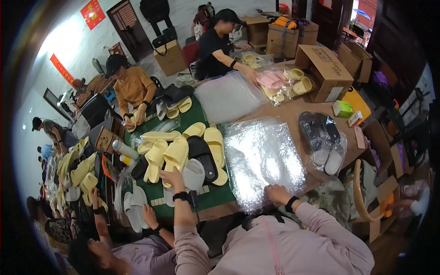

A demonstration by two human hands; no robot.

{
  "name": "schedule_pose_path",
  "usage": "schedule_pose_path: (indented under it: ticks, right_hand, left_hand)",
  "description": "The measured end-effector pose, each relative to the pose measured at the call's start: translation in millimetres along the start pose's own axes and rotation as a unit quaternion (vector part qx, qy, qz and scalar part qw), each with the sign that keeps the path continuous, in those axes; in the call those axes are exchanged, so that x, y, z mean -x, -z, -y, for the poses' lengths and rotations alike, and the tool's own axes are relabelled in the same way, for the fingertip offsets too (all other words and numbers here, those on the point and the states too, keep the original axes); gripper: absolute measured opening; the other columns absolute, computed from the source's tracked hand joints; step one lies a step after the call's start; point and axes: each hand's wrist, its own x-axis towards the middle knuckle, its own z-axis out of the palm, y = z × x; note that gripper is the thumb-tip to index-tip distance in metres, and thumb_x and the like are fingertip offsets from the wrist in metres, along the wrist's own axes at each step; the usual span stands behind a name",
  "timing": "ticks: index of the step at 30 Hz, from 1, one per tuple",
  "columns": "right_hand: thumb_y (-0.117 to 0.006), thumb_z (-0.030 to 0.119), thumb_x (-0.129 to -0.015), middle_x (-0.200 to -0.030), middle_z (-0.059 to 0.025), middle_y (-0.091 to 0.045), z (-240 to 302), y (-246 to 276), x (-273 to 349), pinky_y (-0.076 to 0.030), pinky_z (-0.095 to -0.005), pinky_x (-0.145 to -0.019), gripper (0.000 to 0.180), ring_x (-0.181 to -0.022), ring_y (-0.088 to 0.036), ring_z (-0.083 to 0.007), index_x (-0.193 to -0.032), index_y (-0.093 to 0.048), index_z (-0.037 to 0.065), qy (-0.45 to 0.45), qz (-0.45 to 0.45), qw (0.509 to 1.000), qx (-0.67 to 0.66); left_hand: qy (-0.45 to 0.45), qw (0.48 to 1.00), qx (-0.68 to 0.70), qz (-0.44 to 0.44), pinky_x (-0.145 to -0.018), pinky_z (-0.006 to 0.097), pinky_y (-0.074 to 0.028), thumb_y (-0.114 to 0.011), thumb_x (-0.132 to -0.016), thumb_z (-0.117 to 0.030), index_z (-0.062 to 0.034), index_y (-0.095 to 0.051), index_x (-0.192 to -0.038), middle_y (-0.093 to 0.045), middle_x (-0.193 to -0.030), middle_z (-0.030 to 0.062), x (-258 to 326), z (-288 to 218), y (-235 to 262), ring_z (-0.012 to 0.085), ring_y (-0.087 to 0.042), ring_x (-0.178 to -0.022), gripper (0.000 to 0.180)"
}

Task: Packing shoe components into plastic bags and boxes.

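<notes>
My left hand is closed on the heel end of a pale yellow slipper, above a pile of slippers. Beside that pair lie a black slipper and a light grey slipper. More yellow slippers sit just to the right and behind. Shiny clear plastic bags lie flat in a stack on the table in front of me. My right hand is at the near edge of this stack, its fingers bent and pressed on the plastic; the fingertips are partly hard to make out.
Bagged black and grey slippers lie on the right. Behind are a second stack of clear bags, bagged pink slippers and an open cardboard box. Co-workers stand across the table and at my left, one touching grey slippers. A wooden chair is close on my right.
</notes>
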Motion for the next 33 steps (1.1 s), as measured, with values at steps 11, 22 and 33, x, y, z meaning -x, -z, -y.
schedule_pose_path:
  ticks: [11, 22, 33]
  right_hand:
    - [-0.048, 0.013, -0.076, -0.125, -0.006, -0.048, -5, -22, -2, -0.041, -0.0481, -0.081, 0.038, -0.109, -0.047, -0.0275, -0.114, -0.05, 0.012, -0.044, -0.051, 0.998, 0.012]
    - [-0.051, 0.023, -0.08, -0.132, 0.0001, -0.041, -7, -44, 4, -0.043, -0.0504, -0.083, 0.041, -0.116, -0.043, -0.025, -0.121, -0.048, 0.02, -0.074, -0.024, 0.997, 0.017]
    - [-0.054, 0.028, -0.08, -0.134, -0.0052, -0.041, -8, -13, -6, -0.041, -0.0467, -0.09, 0.056, -0.12, -0.042, -0.0269, -0.132, -0.036, 0.018, -0.034, 0.097, 0.991, -0.083]
  left_hand:
    - [-0.091, 0.921, 0.299, 0.235, -0.083, 0.031, -0.044, -0.059, -0.078, -0.003, 0.0038, -0.049, -0.118, -0.056, -0.107, 0.013, -130, 69, -78, 0.0229, -0.054, -0.093, 0.041]
    - [-0.119, 0.927, 0.35, 0.071, -0.075, 0.03, -0.047, -0.043, -0.09, -0.007, 0.0043, -0.053, -0.108, -0.054, -0.102, 0.0142, 2, -104, -10, 0.0221, -0.054, -0.087, 0.023]
    - [0.041, 0.801, 0.456, 0.385, -0.074, 0.034, -0.048, -0.049, -0.088, -0.005, 0.001, -0.05, -0.105, -0.055, -0.092, 0.0115, 225, -83, -80, 0.0223, -0.055, -0.081, 0.019]
